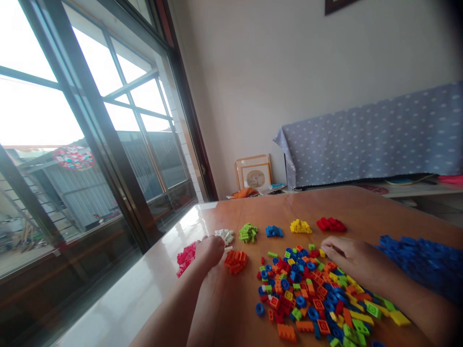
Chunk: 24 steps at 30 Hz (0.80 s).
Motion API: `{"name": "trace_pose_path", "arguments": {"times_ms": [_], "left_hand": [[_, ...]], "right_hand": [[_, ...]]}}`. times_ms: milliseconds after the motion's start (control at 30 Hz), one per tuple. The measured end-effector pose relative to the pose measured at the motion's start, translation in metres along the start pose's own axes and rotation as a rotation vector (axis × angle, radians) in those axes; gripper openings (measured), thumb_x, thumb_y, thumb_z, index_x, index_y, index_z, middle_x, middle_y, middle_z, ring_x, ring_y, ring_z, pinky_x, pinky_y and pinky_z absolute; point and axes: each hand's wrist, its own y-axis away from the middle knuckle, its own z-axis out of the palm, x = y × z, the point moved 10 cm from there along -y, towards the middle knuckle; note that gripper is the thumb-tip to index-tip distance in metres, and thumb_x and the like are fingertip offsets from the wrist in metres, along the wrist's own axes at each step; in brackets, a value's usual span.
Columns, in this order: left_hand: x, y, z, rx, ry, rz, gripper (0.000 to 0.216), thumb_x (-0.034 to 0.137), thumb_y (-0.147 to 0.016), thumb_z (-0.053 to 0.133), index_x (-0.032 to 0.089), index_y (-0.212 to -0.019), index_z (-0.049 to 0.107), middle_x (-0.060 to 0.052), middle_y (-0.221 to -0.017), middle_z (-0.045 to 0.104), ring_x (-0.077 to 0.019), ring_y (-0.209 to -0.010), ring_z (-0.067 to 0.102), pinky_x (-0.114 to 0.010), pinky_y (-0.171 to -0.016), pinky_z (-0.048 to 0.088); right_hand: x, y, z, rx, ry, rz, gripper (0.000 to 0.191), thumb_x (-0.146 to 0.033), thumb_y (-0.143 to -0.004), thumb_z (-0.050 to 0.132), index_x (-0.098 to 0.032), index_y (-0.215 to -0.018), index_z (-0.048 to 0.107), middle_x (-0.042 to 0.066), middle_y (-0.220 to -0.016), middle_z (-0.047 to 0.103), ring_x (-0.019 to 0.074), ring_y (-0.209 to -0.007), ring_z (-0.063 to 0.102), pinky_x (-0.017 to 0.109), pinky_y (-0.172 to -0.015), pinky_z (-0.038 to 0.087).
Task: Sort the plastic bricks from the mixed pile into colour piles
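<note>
My left hand [210, 250] is closed, fingers curled down, between a pile of pink bricks [186, 258] and a small heap of white bricks [224, 235]. Whatever its fingertips may hold is hidden. Just right of it lies a pile of orange bricks [236, 261]. At the far right edge of a large mixed heap of toy bricks [294, 299], my right hand [340, 251] is closed, with its fingertips low over the table. A yellow brick [322, 253] shows right by those fingertips; I cannot make out whether they grip anything.
Across the table [260, 202] run small piles of green bricks [248, 233], blue bricks [274, 231], yellow bricks [301, 226] and red bricks [332, 224]. A big blue heap [421, 262] lies beyond my right forearm. Glass windows [144, 111] stand to the left.
</note>
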Motion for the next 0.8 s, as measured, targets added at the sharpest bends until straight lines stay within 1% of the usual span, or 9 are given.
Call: {"name": "trace_pose_path", "arguments": {"times_ms": [100,200,333,433,533,667,800], "left_hand": [[0.001,-0.001,0.005,-0.027,0.013,0.026,0.022,0.022,-0.077,0.062,0.032,-0.089,0.077,-0.003,-0.093,0.075,-0.0272,-0.101,0.062,-0.038,-0.092,0.041],[0.002,-0.002,0.007,-0.04,0.018,0.049,0.019,0.025,-0.074,0.067,0.033,-0.089,0.077,-0.001,-0.093,0.075,-0.0266,-0.1,0.062,-0.038,-0.092,0.041],[0.002,-0.004,0.007,-0.031,0.027,0.057,0.02,0.025,-0.074,0.066,0.032,-0.09,0.075,-0.001,-0.094,0.074,-0.0257,-0.099,0.062,-0.038,-0.093,0.041],[0.003,-0.005,0.006,-0.024,0.038,0.053,0.02,0.024,-0.074,0.066,0.031,-0.092,0.074,-0.001,-0.094,0.074,-0.025,-0.099,0.062,-0.038,-0.093,0.041],[0.005,-0.006,0.006,-0.022,0.046,0.058,0.017,0.026,-0.074,0.066,0.03,-0.089,0.074,0.0,-0.093,0.074,-0.0249,-0.097,0.063,-0.04,-0.093,0.04],[0.008,-0.005,0.004,-0.024,0.051,0.059,0.01,0.025,-0.074,0.065,0.028,-0.08,0.072,0.0,-0.088,0.074,-0.025,-0.096,0.063,-0.041,-0.094,0.04],[0.01,-0.003,0.003,-0.037,0.062,0.061,0.013,0.024,-0.076,0.061,0.027,-0.078,0.073,-0.001,-0.079,0.072,-0.0235,-0.091,0.065,-0.038,-0.093,0.041]], "right_hand": [[-0.001,0.0,0.0,-0.008,0.023,0.01,0.037,-0.049,-0.097,0.04,-0.026,-0.087,0.067,0.001,-0.072,0.07,0.0208,-0.07,0.065,0.029,-0.064,0.041],[0.002,-0.001,0.002,-0.026,0.028,0.018,0.036,-0.049,-0.097,0.041,-0.026,-0.087,0.067,0.001,-0.073,0.071,0.0207,-0.07,0.066,0.029,-0.065,0.041],[0.006,-0.002,0.005,-0.043,0.021,0.034,0.036,-0.05,-0.096,0.042,-0.026,-0.088,0.068,0.001,-0.074,0.071,0.0207,-0.071,0.066,0.029,-0.064,0.041],[0.004,-0.001,0.003,-0.035,0.018,0.032,0.035,-0.049,-0.096,0.043,-0.026,-0.087,0.068,0.001,-0.073,0.071,0.0205,-0.07,0.066,0.028,-0.063,0.04],[-0.002,0.001,-0.001,-0.027,0.021,0.022,0.035,-0.048,-0.097,0.042,-0.026,-0.087,0.068,0.0,-0.071,0.069,0.0199,-0.068,0.064,0.028,-0.063,0.04],[-0.008,0.003,-0.006,-0.024,0.015,0.023,0.036,-0.047,-0.096,0.042,-0.025,-0.085,0.068,0.001,-0.069,0.068,0.0195,-0.067,0.063,0.027,-0.061,0.039],[-0.01,0.002,-0.008,-0.029,0.014,0.028,0.034,-0.046,-0.097,0.042,-0.025,-0.086,0.068,0.0,-0.069,0.068,0.019,-0.067,0.063,0.027,-0.06,0.038]]}}
